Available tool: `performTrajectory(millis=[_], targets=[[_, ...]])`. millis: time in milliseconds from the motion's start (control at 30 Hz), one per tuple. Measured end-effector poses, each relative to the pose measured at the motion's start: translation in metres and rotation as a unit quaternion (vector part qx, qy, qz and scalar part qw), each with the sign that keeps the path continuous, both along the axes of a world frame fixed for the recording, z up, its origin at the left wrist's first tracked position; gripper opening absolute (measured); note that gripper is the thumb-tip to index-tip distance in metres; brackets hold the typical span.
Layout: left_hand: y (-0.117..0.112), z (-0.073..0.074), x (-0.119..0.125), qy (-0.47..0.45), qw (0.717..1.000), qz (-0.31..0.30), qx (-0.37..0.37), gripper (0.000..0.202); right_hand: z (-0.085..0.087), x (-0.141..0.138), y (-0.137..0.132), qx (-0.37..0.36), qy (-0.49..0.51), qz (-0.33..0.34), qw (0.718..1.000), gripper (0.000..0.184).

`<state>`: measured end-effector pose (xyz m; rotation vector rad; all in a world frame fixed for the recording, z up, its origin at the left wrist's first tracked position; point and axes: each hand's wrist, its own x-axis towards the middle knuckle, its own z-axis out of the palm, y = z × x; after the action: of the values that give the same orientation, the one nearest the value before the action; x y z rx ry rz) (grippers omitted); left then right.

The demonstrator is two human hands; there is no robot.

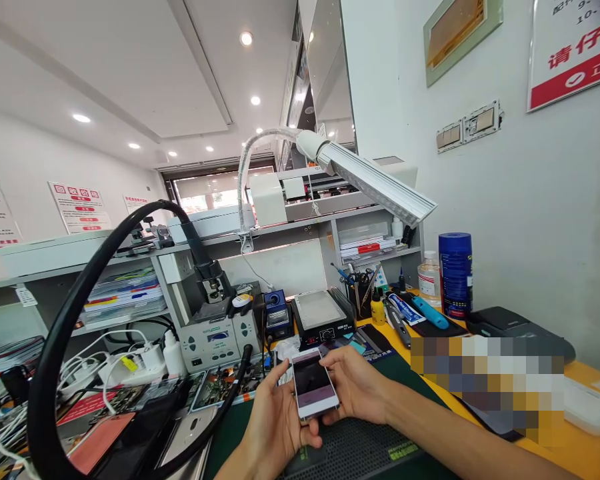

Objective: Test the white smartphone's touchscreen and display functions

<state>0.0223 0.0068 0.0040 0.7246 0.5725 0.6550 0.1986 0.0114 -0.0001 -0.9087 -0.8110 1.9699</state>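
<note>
A smartphone with a white front and a mostly dark screen is held up between both hands, its face turned toward me. My left hand is closed around its left edge, fingers curling beneath the bottom. On the opposite side, my right hand grips the right edge, the thumb near the upper corner. Parts of the fingers are hidden behind the phone. Below the hands lies a dark perforated mat on the green work surface.
Loose phones and circuit boards lie to the left, crossed by a thick black hose. Behind stand a hot-air station and a flat heating plate. A blue can is at right. A lamp hangs overhead.
</note>
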Motion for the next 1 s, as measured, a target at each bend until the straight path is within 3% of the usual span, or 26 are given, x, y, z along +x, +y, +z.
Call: performTrajectory(millis=[233,500,800,1000], targets=[[0.001,-0.004,-0.001,-0.012,0.999,-0.031,0.04,0.047,0.002,-0.001,-0.002,0.066,-0.033,-0.002,0.997,0.03],[0.0,-0.006,-0.004,0.019,0.996,-0.045,0.07,0.039,0.005,-0.003,-0.006,0.135,-0.094,-0.01,0.986,0.053],[0.005,-0.015,-0.009,0.053,0.993,-0.003,0.108,0.061,0.01,-0.006,-0.011,0.152,-0.152,-0.005,0.977,0.051],[0.004,-0.014,-0.008,0.044,0.994,-0.005,0.102,0.059,0.011,-0.007,-0.011,0.15,-0.133,-0.005,0.98,0.048]])
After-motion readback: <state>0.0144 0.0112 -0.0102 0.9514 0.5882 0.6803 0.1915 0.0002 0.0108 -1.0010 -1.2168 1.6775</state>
